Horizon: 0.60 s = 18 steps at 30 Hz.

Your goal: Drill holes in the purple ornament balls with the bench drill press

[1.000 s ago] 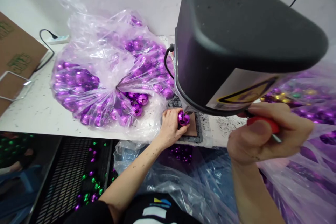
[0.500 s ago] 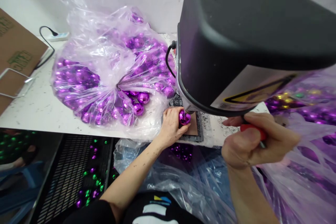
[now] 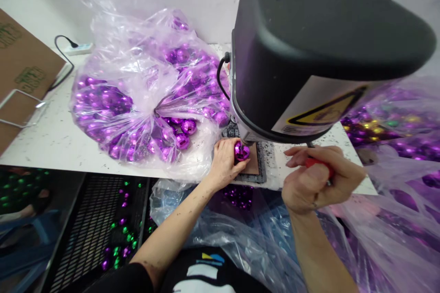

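My left hand (image 3: 226, 161) has its fingers round a shiny purple ball (image 3: 241, 151) on a brown pad (image 3: 252, 165). Directly above the ball is the lower end of a black machine (image 3: 309, 55) with a yellow warning label. At the machine's right side, my right hand (image 3: 319, 181) is closed around a red handle (image 3: 321, 166). The tool tip touching the ball is partly hidden under the machine's housing.
A clear bag (image 3: 151, 87) of purple balls lies left of the machine. A cardboard box (image 3: 24, 73) stands at far left. More bagged balls (image 3: 388, 128) are at right. Below the table (image 3: 41, 146) sits a black mesh crate (image 3: 85, 224). Plastic sheeting hangs by my lap.
My right hand and the red handle have moved left, closer to the machine's underside. My left hand stays on the purple ball. The view has shifted slightly.
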Motion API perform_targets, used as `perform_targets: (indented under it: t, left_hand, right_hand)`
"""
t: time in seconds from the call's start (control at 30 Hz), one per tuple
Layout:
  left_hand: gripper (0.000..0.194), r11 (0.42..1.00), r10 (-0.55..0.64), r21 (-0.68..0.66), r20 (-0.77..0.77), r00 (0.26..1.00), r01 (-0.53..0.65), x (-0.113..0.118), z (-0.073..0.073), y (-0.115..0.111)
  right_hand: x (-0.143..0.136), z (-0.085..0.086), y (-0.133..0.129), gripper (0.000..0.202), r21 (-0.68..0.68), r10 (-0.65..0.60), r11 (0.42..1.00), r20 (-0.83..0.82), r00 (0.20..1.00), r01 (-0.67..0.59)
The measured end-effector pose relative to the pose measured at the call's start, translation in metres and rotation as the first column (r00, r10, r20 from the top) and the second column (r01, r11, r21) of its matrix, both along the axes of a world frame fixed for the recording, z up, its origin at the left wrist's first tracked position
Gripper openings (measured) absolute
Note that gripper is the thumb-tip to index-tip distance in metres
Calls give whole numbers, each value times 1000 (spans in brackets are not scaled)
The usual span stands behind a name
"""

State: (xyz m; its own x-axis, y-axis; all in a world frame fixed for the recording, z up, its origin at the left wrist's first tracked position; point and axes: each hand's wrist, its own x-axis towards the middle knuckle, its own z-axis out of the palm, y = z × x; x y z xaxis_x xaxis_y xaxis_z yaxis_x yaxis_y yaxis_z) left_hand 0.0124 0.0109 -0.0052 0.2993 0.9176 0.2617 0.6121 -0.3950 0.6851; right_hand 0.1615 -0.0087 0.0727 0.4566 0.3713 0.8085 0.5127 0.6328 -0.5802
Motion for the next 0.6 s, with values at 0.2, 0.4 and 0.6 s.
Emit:
perform_targets:
  t: [0.2, 0.4, 0.6]
  left_hand:
    - [45, 1000, 8, 4, -7, 1000, -8, -1, -1, -1]
    - [44, 1000, 4, 24, -16, 1000, -4, 1, -4, 1]
    - [50, 998, -9, 61, 85, 996, 3, -11, 2, -20]
  right_hand:
    - [5, -28, 1, 15, -33, 57, 998, 6, 998, -57]
    - [15, 35, 18, 39, 12, -81, 997, 58, 995, 80]
    - [12, 89, 51, 49, 31, 5, 1000, 81, 997, -8]
